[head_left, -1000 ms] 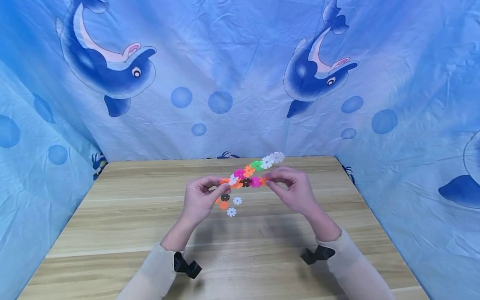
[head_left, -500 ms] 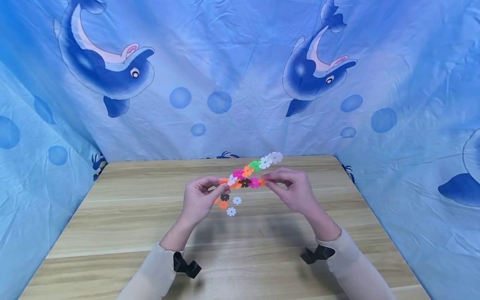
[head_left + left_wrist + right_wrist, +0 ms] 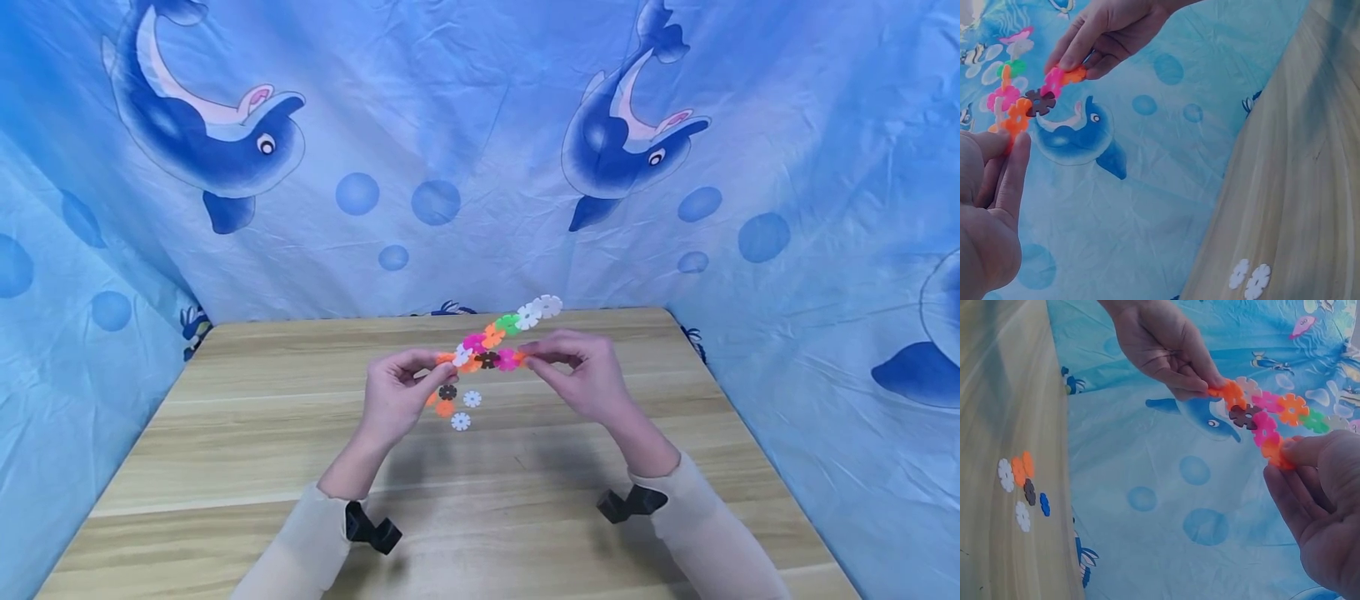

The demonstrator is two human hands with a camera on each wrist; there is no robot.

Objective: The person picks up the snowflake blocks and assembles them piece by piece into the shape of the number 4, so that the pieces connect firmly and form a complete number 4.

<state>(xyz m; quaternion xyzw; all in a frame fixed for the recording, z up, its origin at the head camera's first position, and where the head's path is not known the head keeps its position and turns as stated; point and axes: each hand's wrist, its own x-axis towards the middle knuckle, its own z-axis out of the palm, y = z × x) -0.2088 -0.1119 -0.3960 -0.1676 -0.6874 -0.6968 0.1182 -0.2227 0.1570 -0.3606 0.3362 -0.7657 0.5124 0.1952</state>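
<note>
Because the left hand (image 3: 396, 396) pinches one orange disc (image 3: 1232, 393) and the right hand (image 3: 587, 379) another orange disc (image 3: 1275, 454), the forked chain (image 3: 487, 360) is probably steadied above the surface (image 3: 517, 525)

- The left hand (image 3: 392, 400) is blocking the blue disc (image 3: 1045, 505) from the head view, and part of a loose orange disc (image 3: 432, 400) too
- The right hand (image 3: 591, 379) masks some of the orange end piece (image 3: 1274, 454)
- Look at the right wrist view: the flower chain's (image 3: 489, 360) white tip, cut by the edge
- Both sleeves (image 3: 296, 546), cut short at the head view's bottom
</note>
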